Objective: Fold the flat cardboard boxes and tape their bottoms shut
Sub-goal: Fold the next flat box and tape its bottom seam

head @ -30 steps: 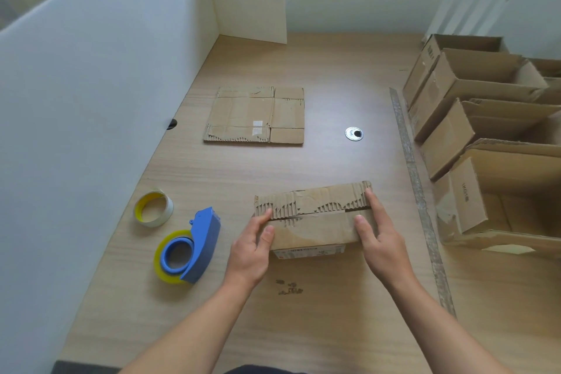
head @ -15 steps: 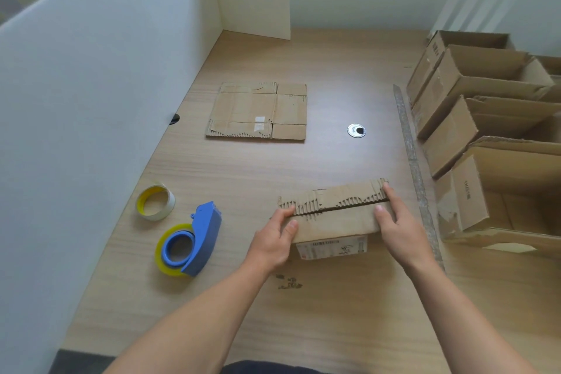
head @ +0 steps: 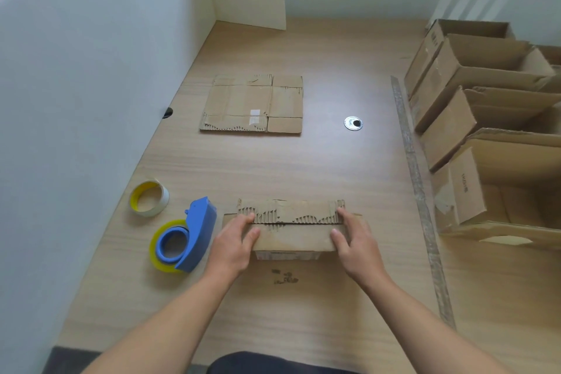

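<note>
— Hands first: what are they doing?

— My left hand (head: 233, 247) lies on the left end of the small cardboard box (head: 293, 238), and my right hand (head: 355, 243) lies on its right end. The fingers of both are fairly straight and press the two upper flaps down. My thumbs are on the near flap and my fingertips reach the far one. Neither hand is wrapped round anything.

— And the box itself?

— It sits on the wooden table (head: 303, 173), near me and about midway across. The flaps meet in a seam running left to right, and the far flap has a torn edge that bares its corrugation.

— Tape?

— A blue tape dispenser (head: 198, 232) stands just left of the box, beside my left hand. A loose tape roll (head: 148, 198) lies farther left.

— What else?

— A flat cardboard box (head: 253, 103) lies at the far side, well apart. Folded boxes (head: 485, 76) stand in a row along the right, beyond a grey strip (head: 416, 179). A metal grommet (head: 353, 123) sits between the flat box and that strip. A white partition (head: 91, 70) runs along the left.
</note>
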A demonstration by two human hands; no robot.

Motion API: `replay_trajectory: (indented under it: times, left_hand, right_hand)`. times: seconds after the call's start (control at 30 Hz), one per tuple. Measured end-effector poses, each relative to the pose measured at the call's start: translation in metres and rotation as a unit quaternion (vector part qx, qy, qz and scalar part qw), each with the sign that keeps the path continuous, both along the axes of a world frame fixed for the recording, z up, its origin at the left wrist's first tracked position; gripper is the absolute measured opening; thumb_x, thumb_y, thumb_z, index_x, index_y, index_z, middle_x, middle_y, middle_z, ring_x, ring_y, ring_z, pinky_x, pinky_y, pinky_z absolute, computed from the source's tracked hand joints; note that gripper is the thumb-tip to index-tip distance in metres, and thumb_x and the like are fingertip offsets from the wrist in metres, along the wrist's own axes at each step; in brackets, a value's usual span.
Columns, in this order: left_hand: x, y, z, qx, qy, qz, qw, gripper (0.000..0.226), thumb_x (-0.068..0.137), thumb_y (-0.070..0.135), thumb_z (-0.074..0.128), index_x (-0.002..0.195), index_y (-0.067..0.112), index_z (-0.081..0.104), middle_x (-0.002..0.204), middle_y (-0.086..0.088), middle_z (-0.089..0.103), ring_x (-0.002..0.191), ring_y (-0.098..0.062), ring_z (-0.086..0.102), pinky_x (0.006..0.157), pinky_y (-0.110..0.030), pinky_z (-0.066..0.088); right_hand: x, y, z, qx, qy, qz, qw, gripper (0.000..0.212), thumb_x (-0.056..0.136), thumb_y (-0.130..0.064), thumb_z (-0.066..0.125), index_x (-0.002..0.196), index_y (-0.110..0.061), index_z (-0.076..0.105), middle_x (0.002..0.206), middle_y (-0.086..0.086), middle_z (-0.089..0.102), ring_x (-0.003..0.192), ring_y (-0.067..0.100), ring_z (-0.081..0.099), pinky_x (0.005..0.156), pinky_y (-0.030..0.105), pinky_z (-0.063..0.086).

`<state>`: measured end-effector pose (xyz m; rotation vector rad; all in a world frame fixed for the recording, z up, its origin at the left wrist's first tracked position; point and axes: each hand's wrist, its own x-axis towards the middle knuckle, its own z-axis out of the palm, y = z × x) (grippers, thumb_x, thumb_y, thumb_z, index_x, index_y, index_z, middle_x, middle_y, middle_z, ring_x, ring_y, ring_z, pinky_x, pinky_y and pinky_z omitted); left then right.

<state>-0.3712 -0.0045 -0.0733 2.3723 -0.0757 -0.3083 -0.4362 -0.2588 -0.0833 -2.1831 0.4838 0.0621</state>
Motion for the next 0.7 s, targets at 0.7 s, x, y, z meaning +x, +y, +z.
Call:
replay_trajectory:
  times: [0.7]
  left_hand:
    - [0.014,0.049,0.014,0.137,-0.091,-0.003,0.986,0.050,0.098,0.036,0.055,0.144,0.022,0.045,0.129,-0.003,0.055,0.120,-0.025,0.048,0.101,-0.038,0.041]
  right_hand:
    - [0.024,0.052,-0.012,-0.358,-0.108,0.213,0.903,0.051,0.097,-0.055,0.033,0.128,-0.030,0.065,0.140,-0.001,0.057,0.134,0.025,0.049,0.112,0.049,0.023]
